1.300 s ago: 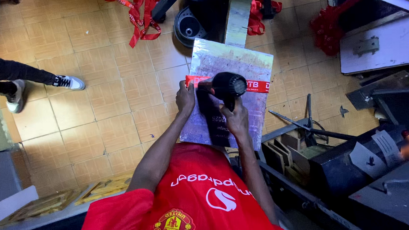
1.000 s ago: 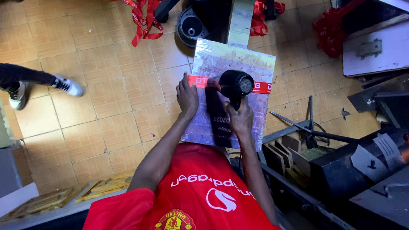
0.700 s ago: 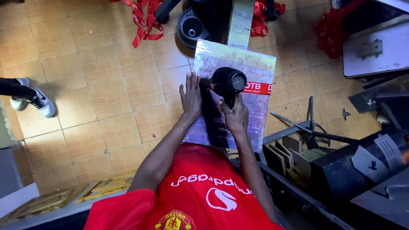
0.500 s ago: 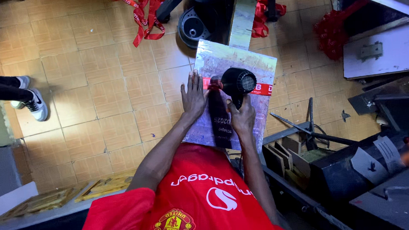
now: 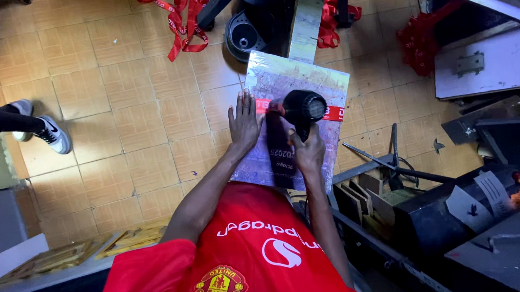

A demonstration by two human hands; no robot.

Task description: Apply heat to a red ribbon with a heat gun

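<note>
The left hand (image 5: 244,120) lies flat with fingers spread on the near-left part of a rectangular board (image 5: 304,83), a worn, mottled grey-purple surface with a dull sheen. Its grip is apart, palm down, clamped on nothing. The right hand (image 5: 309,151) has its grip clamped on the handle of a black hair dryer (image 5: 302,108), a smooth plastic tool whose round barrel shows at its end and hangs just above the board. A narrow red ribbon (image 5: 334,113) with pale lettering runs flat across the board from the left fingertips to the right edge, passing under the dryer. A dark strip (image 5: 281,154) with pale print lies lengthwise on the board between the 2 hands. Beyond the board, loose red ribbons (image 5: 181,18) curl on the floor (image 5: 123,93), which is laid in square tan tiles with dark grout. A round black metal part (image 5: 245,37) sits near the board's far edge. At the left, another person's shoe (image 5: 52,134), dark with white trim, rests on the tiles.
</note>
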